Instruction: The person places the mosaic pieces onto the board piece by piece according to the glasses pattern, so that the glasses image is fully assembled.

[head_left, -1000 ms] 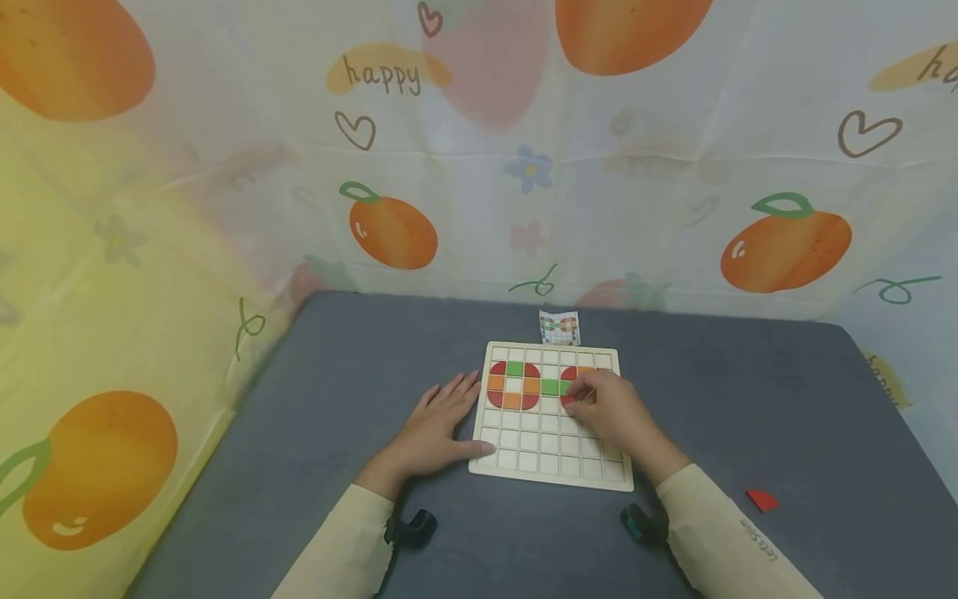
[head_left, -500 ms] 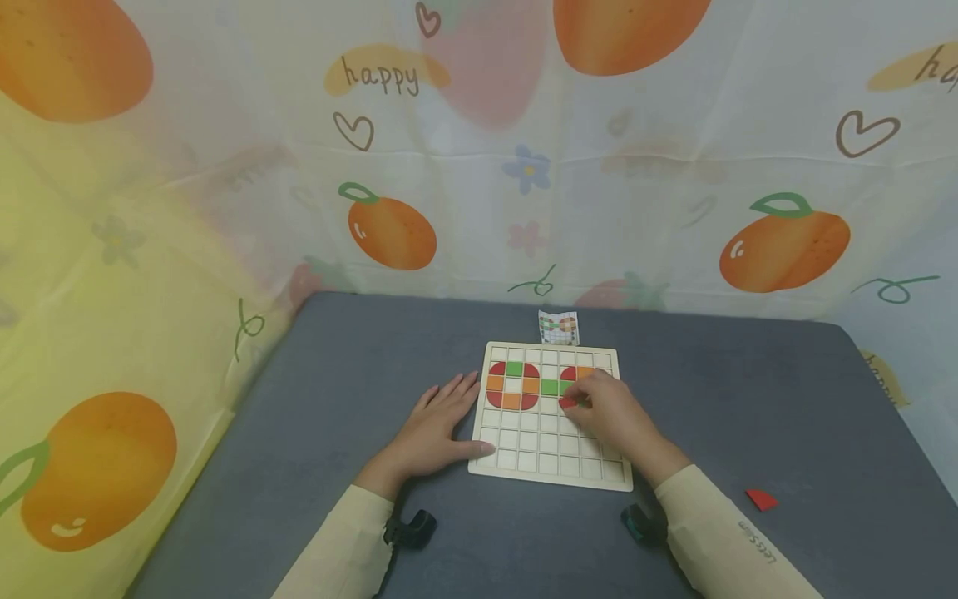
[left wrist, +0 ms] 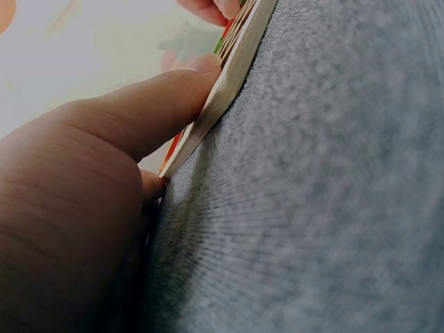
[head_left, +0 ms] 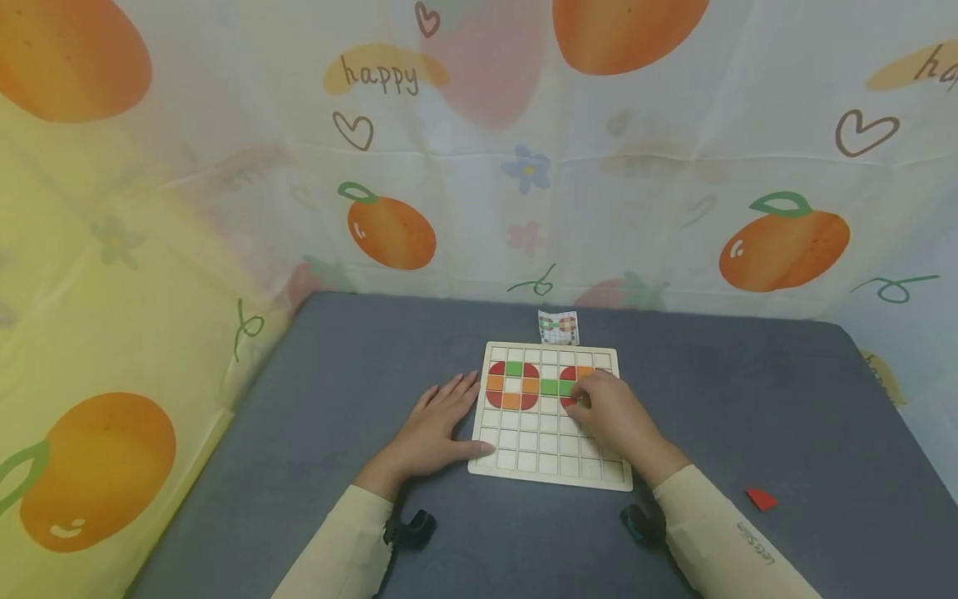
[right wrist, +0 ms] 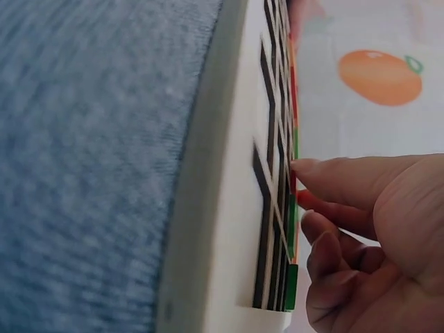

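Observation:
A pale wooden grid board [head_left: 527, 441] lies on the table, with red, orange and green tiles in its upper cells. My left hand [head_left: 428, 433] rests along the board's left side, fingers straight, its thumb on the lower left corner. Over the right part of the board, my right hand [head_left: 619, 420] has thumb and forefinger at a red rounded-corner tile [head_left: 567, 401]. That tile sits in a cell just below a green tile [head_left: 566, 388]. In the right wrist view the fingertips pinch red at the board's surface; the hand hides several cells from above.
Behind the board stands a small printed pattern card [head_left: 558, 331]. One loose red quarter-round tile [head_left: 762, 499] lies on the grey table [head_left: 696, 366] at the right. A fruit-printed cloth [head_left: 479, 183] hangs along the back and left.
The red tile under my right fingertips stuck out leftward half a second ago and now lines up with its cell. My left hand stays in place.

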`<state>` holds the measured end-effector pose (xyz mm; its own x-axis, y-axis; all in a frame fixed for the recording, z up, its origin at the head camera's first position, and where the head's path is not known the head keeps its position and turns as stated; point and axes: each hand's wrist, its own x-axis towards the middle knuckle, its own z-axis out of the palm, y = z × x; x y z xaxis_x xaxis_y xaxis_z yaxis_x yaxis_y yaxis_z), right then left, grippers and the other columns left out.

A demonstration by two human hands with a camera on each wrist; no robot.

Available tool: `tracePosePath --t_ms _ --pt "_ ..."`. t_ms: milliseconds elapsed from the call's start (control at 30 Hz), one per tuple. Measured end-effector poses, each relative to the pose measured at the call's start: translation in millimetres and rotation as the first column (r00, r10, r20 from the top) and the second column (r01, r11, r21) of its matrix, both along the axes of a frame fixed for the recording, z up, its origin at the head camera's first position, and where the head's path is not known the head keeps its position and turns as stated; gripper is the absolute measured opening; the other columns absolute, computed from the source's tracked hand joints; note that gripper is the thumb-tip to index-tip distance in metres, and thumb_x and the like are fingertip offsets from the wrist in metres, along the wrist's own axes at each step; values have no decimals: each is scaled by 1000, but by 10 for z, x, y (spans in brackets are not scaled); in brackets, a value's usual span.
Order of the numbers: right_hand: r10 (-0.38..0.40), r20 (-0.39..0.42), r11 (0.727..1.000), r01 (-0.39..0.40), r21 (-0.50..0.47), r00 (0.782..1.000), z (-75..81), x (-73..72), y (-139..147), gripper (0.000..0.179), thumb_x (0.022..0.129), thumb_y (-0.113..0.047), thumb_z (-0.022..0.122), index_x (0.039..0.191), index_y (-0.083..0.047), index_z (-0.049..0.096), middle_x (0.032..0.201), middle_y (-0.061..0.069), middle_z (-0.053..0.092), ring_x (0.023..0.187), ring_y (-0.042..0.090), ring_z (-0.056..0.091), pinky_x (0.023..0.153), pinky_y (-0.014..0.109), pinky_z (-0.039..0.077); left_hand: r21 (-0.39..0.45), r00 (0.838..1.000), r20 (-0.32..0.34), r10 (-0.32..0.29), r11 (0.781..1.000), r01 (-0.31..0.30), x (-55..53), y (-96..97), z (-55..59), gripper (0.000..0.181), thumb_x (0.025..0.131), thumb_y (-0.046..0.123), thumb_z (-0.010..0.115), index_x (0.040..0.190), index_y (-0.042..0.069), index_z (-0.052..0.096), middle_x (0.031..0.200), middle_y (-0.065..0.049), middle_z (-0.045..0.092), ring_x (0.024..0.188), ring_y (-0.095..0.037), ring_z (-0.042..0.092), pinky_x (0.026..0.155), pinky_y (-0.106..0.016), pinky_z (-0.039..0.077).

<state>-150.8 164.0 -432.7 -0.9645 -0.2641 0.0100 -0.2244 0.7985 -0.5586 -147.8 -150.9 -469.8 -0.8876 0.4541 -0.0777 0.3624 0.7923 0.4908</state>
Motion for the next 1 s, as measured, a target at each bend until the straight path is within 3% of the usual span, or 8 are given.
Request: tracePosePath --t_ms 300,500,767,1000 --pt "-34 16 999 33 35 999 -7 -15 -8 8 97 -10 82 96 -5 77 87 2 59 80 22 54 72 42 51 -1 1000 -5 0 1000 0 -4 -1 -13 109 90 73 74 173 17 32 179 2 23 166 -19 9 130 -55 3" --pt "-38 20 999 38 7 999 -12 -5 4 8 97 -12 83 98 -7 77 87 2 58 79 22 54 71 42 50 2 1000 2 -2 1000 2 4 -5 4 109 91 72 75 173 16 32 179 2 23 166 -20 9 130 -55 3" --pt "-41 35 981 47 -191 999 10 26 132 19 104 -31 79 111 -13 79 97 -2 66 87 20 59 76 43 51 -1 1000 9 5 1000 -5 12 5 18 108 91 70 76 173 16 32 179 1 23 166 -21 9 130 -54 3" --pt "-18 152 906 81 -416 988 155 128 267 44 115 -44 57 133 -6 70 118 8 70 103 27 65 87 48 53 3 1000 11 11 1000 -11 14 13 14 108 90 70 76 173 16 32 179 1 23 166 -21 9 130 -55 2"
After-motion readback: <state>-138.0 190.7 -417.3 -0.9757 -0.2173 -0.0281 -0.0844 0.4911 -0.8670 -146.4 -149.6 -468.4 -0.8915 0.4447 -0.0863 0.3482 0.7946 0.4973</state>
